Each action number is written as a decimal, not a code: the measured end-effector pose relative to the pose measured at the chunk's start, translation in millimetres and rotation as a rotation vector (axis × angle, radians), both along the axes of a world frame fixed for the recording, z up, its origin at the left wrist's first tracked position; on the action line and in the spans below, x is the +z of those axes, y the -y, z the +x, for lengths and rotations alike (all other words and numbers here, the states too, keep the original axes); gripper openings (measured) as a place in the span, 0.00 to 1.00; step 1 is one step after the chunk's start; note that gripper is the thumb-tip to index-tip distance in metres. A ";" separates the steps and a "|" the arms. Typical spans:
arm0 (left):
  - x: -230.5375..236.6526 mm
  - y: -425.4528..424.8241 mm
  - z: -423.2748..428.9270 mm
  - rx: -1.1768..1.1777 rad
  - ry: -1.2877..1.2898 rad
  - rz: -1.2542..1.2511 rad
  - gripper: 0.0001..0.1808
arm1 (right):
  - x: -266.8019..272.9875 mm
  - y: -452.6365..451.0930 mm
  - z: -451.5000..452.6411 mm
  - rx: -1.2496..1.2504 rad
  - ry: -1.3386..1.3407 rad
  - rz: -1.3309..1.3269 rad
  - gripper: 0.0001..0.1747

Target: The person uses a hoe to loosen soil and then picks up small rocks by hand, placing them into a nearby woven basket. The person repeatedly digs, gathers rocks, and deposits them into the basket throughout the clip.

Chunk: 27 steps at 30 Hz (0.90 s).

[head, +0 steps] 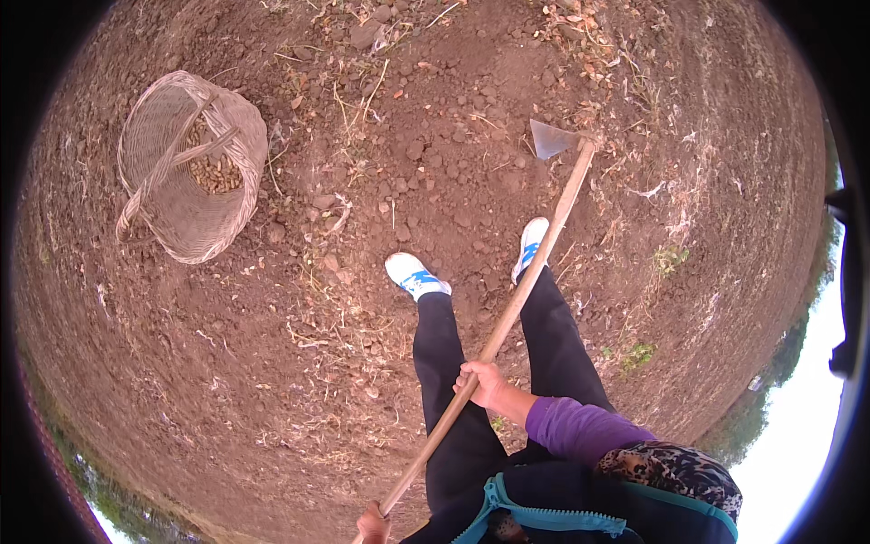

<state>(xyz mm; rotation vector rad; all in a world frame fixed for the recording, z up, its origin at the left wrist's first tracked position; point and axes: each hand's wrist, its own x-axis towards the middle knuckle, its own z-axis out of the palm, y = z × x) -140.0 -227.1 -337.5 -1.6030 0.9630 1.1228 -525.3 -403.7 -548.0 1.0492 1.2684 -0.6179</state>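
Note:
A hoe with a long wooden handle (513, 306) runs slantwise across the picture, in front of my legs. My right hand (481, 384) grips the handle around its lower middle. Near the handle's lower end, at the bottom edge, my left hand (374, 523) is closed around it and partly cut off by the picture's rim. The hoe's metal blade (550, 139) is at the upper right, over the loose brown soil and pointing left. Whether the blade touches the soil I cannot tell.
At the upper left a woven wicker basket (234, 129) with a twisted handle holds what look like peanuts in their shells (216, 175). Clods, dry stalks and leaves lie about on the soil (462, 177). My white and blue shoes (416, 273) stand apart on it.

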 end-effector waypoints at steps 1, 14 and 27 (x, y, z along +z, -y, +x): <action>-12.0 6.8 -4.7 -0.010 -0.046 -0.039 0.16 | -6.9 9.6 -7.3 -0.006 -0.021 0.001 0.08; -214.1 210.4 -199.7 0.055 -0.357 -0.513 0.15 | -46.3 283.9 -167.7 0.119 -0.573 -0.678 0.11; -125.5 103.4 -110.2 0.281 -0.128 -0.269 0.17 | -103.8 194.8 31.4 0.599 -0.661 -0.385 0.13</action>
